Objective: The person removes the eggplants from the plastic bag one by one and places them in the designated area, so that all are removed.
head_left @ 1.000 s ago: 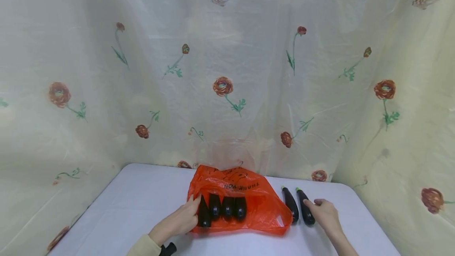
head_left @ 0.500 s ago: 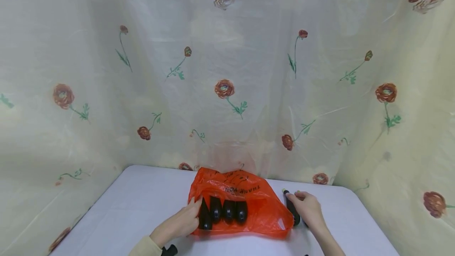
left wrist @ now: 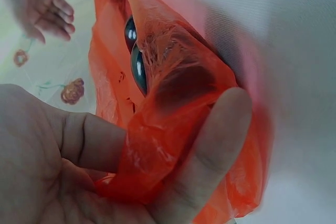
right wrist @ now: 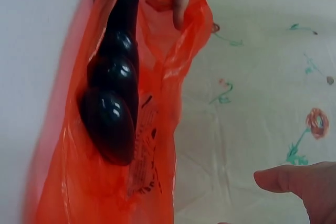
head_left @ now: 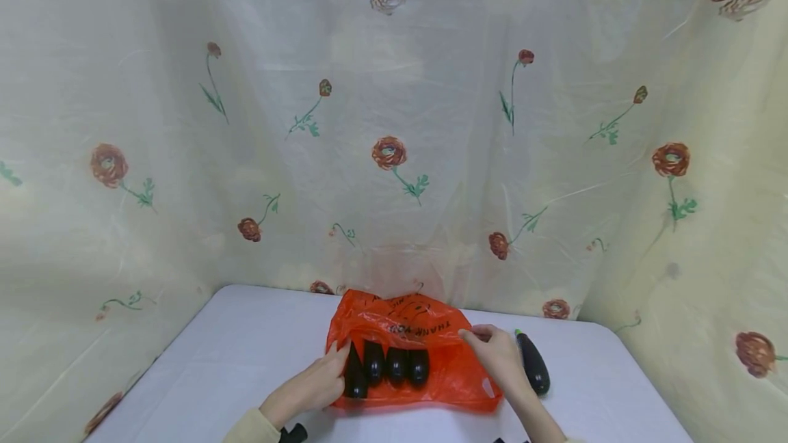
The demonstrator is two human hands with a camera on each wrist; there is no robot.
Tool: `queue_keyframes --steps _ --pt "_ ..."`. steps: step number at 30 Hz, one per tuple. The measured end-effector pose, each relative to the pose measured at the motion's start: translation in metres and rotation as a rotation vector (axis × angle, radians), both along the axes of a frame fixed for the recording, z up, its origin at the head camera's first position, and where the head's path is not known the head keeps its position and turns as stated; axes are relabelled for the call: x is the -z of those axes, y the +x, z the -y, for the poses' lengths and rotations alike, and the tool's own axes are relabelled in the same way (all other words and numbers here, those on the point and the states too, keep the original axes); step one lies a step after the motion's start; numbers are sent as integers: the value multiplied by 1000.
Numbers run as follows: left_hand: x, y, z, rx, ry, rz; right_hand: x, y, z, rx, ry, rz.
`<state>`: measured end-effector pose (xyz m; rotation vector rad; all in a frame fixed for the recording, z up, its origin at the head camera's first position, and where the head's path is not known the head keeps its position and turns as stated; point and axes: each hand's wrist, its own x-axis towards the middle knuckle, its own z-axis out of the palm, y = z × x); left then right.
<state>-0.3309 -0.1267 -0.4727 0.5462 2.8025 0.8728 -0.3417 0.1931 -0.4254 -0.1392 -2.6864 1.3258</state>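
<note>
An orange-red plastic bag [head_left: 458, 374] lies on the table with its mouth toward me. Several dark eggplants [head_left: 396, 364] are side by side in the mouth. My left hand [head_left: 315, 380] grips the bag's left edge; in the left wrist view, thumb and finger [left wrist: 210, 150] pinch the thin plastic. My right hand [head_left: 497, 357] is over the bag's right side, holding nothing. Seen in the left wrist view, the right hand [left wrist: 46, 11] has loosely bent fingers. A loose eggplant [head_left: 534, 366] with a green stem end lies right of it. The second loose eggplant is hidden behind the right hand.
The white table [head_left: 246, 347] extends left and right of the bag. Behind it hangs a pale curtain [head_left: 455, 176] printed with red flowers, which closes in at both sides.
My right hand has moved left, from the far loose eggplant across the other one to the bag's right side. My left hand keeps its grip on the bag.
</note>
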Motion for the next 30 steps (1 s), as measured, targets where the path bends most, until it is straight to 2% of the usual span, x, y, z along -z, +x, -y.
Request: queue_keyframes --steps 7,13,19,30 --pt "0 -1 1 14 -8 -28 0 4 18 3 21 -12" --pt "-1 -1 1 2 -11 -20 5 7 29 -41 -4 -24" --pt "-2 0 -1 -7 5 -1 13 5 40 -49 -16 66" --pt "-2 1 -1 -19 16 13 28 3 54 -72 50 117"
